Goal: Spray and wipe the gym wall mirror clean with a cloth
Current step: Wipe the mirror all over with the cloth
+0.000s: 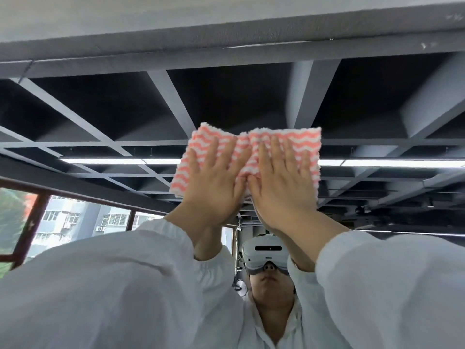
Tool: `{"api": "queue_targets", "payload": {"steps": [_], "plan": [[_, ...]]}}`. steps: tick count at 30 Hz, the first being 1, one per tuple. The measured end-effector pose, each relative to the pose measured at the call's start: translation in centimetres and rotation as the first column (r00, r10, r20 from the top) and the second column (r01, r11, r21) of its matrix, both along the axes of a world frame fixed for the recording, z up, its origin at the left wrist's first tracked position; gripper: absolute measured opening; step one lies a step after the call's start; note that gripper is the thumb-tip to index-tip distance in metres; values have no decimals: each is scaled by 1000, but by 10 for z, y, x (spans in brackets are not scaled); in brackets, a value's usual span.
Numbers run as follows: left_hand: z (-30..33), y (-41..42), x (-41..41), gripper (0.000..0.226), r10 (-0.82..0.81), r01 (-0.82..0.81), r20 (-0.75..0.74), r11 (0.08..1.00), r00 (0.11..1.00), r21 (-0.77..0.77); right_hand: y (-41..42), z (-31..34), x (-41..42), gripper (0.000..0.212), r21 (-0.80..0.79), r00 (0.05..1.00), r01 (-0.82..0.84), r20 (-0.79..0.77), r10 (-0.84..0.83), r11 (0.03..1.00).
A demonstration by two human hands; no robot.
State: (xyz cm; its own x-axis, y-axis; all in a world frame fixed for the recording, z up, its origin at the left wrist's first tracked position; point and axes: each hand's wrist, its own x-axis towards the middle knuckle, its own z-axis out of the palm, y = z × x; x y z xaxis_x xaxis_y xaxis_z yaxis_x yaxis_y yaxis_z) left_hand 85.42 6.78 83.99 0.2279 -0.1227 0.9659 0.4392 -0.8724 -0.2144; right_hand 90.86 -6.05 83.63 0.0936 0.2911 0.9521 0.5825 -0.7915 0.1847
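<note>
Cloth [251,149], pink-and-white striped, sits flat against the mirror [100,109] high up, close under the top edge where the glass meets the grey wall [176,18]. Both hands are spread, fingers straight, palms pushing the cloth onto the glass: the left hand [216,180] covers its left half, the right hand [279,182] its right half, thumbs nearly touching in the middle. Neither pinches the fabric; pressure alone holds it. No spray bottle shows anywhere.

The reach looks like the main risk. With both arms in white sleeves [125,273] stretched overhead, pressure is likely to ease at the fingertips, and the cloth could slide out from under the palms and drop. It bunches slightly between the hands, so a fold may drag and leave a streak. Uneven push from one side could skew the stroke and miss the strip just under the wall edge. If the glass up here is dry, wiping may only smear; whether it is wet cannot be told. The mirror reflects dark ceiling beams [171,96], light strips [115,161] and the person's headset [266,250].
</note>
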Motion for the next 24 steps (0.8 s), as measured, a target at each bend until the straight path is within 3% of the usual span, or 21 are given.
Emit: {"api": "queue_targets", "payload": {"steps": [13,19,24], "plan": [[-40,81,-39,59,17,-9,57,991,998,-136,78,-21,-50,62,-150,994,-98,30,103,984],[-55,78,-39,62,-27,45,81,973,996,-226,74,-31,-47,59,-268,994,-74,61,93,961],[-46,46,-28,64,-67,83,70,963,995,-255,46,-26,-31,58,-240,996,-43,63,60,970]]}}
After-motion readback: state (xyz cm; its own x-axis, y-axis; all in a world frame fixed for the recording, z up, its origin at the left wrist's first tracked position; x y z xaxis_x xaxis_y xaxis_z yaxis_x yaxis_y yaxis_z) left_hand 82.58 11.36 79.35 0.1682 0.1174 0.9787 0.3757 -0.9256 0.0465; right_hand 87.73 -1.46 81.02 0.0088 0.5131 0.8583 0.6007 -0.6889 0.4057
